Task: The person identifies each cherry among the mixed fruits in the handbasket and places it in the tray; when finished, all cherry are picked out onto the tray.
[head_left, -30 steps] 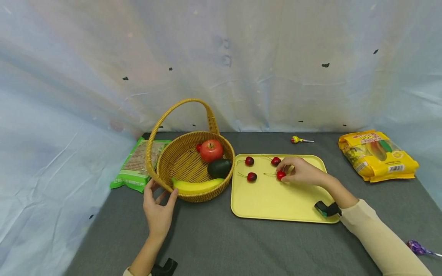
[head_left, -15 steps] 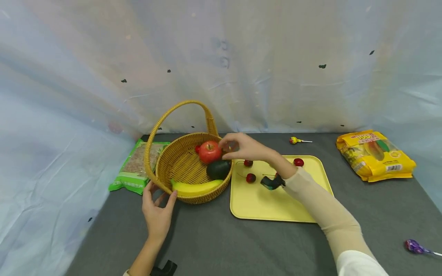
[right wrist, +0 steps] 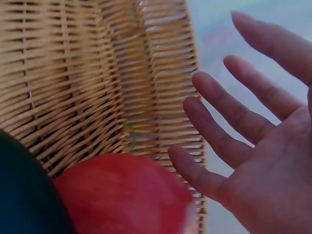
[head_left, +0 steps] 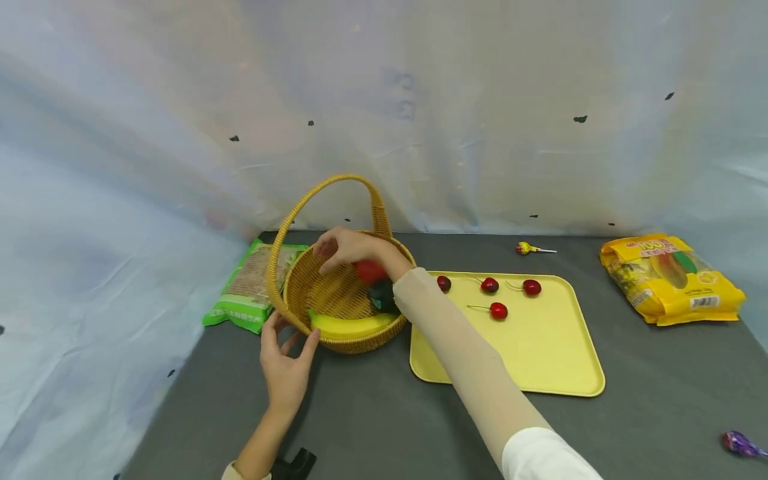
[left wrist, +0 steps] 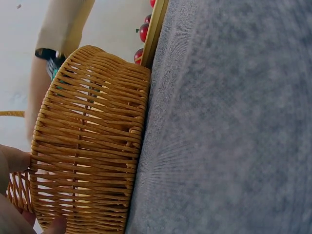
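A wicker basket [head_left: 306, 283] with a tall handle holds a red apple [head_left: 371, 272], a dark green avocado-like fruit [head_left: 384, 298] and a yellow banana [head_left: 351, 327]. My left hand [head_left: 287, 373] grips its near left rim by the foot of the handle, thumb and fingers on the wicker [left wrist: 92, 136]. Over the basket's far left part hovers my right hand [head_left: 345, 247]. In the right wrist view its fingers [right wrist: 234, 109] are spread with nothing in them, beside the apple [right wrist: 126, 195]. Several stemmed cherries [head_left: 499, 311] lie on the yellow tray [head_left: 552, 360].
Left of the basket lies a green bag [head_left: 249, 287], partly behind it. A yellow packet [head_left: 675, 280] sits at the right, and a yellow lollipop [head_left: 525, 248] behind the tray. Near the right edge is a purple lollipop [head_left: 739, 443]. My right sleeve [head_left: 474, 360] crosses the tray's left part.
My right hand has moved left from among the cherries on the tray, past the apple, to over the basket. The left hand keeps its grip. The head view has shifted slightly.
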`<state>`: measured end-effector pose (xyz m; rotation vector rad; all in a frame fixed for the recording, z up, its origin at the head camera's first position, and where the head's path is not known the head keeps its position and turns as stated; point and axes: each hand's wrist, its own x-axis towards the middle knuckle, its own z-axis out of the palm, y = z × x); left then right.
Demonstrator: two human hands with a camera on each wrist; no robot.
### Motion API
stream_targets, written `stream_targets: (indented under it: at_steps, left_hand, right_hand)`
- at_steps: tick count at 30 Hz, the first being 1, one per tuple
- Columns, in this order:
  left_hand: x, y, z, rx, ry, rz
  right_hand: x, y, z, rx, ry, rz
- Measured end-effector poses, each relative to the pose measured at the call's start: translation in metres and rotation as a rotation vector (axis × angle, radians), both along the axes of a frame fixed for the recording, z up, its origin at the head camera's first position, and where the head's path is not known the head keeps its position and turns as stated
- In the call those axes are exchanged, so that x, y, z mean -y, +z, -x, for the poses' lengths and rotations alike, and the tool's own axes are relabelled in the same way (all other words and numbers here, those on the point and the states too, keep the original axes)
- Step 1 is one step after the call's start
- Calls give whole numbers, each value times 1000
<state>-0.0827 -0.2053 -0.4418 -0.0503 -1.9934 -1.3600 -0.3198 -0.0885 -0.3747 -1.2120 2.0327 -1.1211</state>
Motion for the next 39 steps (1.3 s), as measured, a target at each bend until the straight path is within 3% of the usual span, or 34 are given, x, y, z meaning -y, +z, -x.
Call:
stream_targets:
  at_steps: [6, 15, 22, 28, 39]
  left_hand:
    - [-8, 4, 1, 5, -18, -5]
    - [-11, 5, 2, 7, -22, -5]
    - [-10, 7, 3, 5, -16, 9]
    - [-9, 6, 3, -10, -15, 17]
    - [-9, 6, 4, -8, -7, 30]
  right_hand:
    - [-5, -15, 12, -19, -18, -69]
    - [-2, -15, 11, -59, -14, -147]
    - [4, -15, 6, -13, 4, -112]
    - [10, -25, 3, 10, 110, -226]
    - [21, -36, -13, 201, 224, -332]
